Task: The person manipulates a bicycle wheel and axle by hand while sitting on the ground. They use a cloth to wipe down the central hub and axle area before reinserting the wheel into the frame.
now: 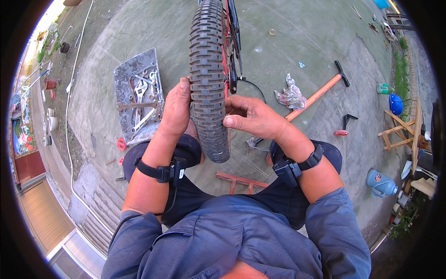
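Note:
A bicycle wheel with a black knobby tyre [206, 79] stands upright in front of me, between my knees. My left hand [176, 109] presses along the tyre's left side with its thumb up; the other fingers are mostly hidden. On the right side my right hand [253, 117] grips the tyre's edge, thumb tip toward me and fingers curled in by the wheel. Parts of the black and red bicycle frame [233, 35] show beyond the wheel, and a thin black hose [255, 86] curves out beside it.
Left of the wheel lies a worn metal tray [124, 76] of wrenches [141, 90]. To the right are an orange pump [316, 96] with a black T-handle, a crumpled rag [291, 96] and a blue jug [381, 183]. A reddish metal frame [241, 180] lies between my feet.

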`<state>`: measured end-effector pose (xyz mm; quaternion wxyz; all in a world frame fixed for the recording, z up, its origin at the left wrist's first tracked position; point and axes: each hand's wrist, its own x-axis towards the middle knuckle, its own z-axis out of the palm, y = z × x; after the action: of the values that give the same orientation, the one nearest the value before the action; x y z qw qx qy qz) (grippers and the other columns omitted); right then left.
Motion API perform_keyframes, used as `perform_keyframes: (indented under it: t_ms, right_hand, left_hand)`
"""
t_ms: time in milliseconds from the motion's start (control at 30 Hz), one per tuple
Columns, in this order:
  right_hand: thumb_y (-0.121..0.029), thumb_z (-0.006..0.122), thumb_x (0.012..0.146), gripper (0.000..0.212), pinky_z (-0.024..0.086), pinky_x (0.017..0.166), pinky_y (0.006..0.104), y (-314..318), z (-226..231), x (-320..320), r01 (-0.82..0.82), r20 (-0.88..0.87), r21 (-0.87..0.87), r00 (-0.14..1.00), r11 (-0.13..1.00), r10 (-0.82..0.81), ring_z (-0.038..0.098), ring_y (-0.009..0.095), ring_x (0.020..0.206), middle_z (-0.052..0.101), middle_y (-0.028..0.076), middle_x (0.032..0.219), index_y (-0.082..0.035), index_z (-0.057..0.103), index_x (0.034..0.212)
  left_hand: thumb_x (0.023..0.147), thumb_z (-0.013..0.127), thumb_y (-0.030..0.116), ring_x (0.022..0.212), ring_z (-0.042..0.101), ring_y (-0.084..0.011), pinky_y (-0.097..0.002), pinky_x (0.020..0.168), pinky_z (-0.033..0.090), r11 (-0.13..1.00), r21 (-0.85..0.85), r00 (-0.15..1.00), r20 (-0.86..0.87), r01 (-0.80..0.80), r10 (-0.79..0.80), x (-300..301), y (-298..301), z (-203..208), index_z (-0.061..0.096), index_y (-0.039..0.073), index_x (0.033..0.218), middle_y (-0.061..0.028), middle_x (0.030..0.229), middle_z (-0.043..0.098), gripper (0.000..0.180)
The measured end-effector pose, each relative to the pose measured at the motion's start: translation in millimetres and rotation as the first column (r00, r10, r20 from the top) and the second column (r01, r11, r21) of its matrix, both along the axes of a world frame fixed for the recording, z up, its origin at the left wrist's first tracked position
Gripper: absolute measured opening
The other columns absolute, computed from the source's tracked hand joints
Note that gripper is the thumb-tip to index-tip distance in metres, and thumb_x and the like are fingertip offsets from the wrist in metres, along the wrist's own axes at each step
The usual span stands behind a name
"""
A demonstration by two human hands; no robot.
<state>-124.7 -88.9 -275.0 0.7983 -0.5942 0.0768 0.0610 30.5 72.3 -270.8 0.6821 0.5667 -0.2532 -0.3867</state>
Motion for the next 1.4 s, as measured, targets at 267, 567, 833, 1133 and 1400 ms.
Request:
perform_keyframes:
  t_ms: [267,567,833,1133,1400]
  right_hand:
    - [-0.036,0.073,0.089,0.055,0.05,0.091,0.0316,-0.1,-0.2,0.6,0.0,0.005,0.012,1.0,1.0,0.0,0.061,0.017,0.103,0.066,0.012,0.11,0.004,0.058,0.124]
    - [-0.038,0.073,0.089,0.041,0.048,0.076,0.0277,-3.4,0.5,-0.8,-0.023,-0.029,-0.054,0.999,0.998,0.021,0.057,0.011,0.089,0.065,0.005,0.094,0.001,0.065,0.098]
    - [-0.041,0.07,0.091,0.039,0.045,0.065,0.0274,-4.0,-2.2,-5.0,-0.039,-0.064,-0.105,0.997,0.994,0.033,0.053,0.008,0.074,0.062,0.0,0.082,-0.002,0.064,0.088]
    - [-0.051,0.048,0.101,0.05,0.054,0.072,0.0287,-57.9,5.9,-19.9,0.308,-0.123,-0.098,0.94,0.946,-0.319,0.069,0.017,0.078,0.066,0.006,0.084,-0.004,0.064,0.092]
    - [-0.05,0.047,0.101,0.05,0.054,0.07,0.0294,-71.2,23.8,-31.1,0.462,-0.082,-0.076,0.88,0.884,-0.467,0.069,0.017,0.077,0.066,0.007,0.084,-0.004,0.064,0.094]
  left_hand:
    - [0.106,0.029,0.049,0.103,0.064,-0.0189,-0.033,0.092,0.05,1.0,-0.023,0.999,-0.041,0.013,-0.014,-0.5,-0.6,-1.2,0.055,-0.003,0.126,-0.0126,0.116,0.066,0.062]
    - [0.101,0.032,0.058,0.105,0.064,-0.0214,-0.0376,0.092,0.052,0.997,-0.052,0.981,-0.184,0.057,-0.065,-15.9,6.3,3.5,0.05,0.001,0.133,-0.0124,0.118,0.064,0.067]
    - [0.098,0.042,0.061,0.096,0.065,-0.0205,-0.0338,0.085,0.053,1.0,0.025,1.0,0.019,0.008,-0.009,-46.2,7.6,15.9,0.055,-0.003,0.121,-0.0143,0.108,0.065,0.069]
    - [0.102,0.038,0.055,0.083,0.066,-0.0162,-0.0298,0.076,0.054,0.996,-0.038,0.992,-0.102,-0.081,0.077,-48.3,-0.5,70.5,0.056,-0.001,0.119,-0.0123,0.096,0.069,0.061]
    - [0.103,0.031,0.054,0.057,0.062,-0.0136,-0.0264,0.049,0.053,0.99,-0.008,0.99,-0.012,-0.141,0.141,-47.3,-13.8,128.8,0.057,0.003,0.108,-0.0162,0.085,0.069,0.058]
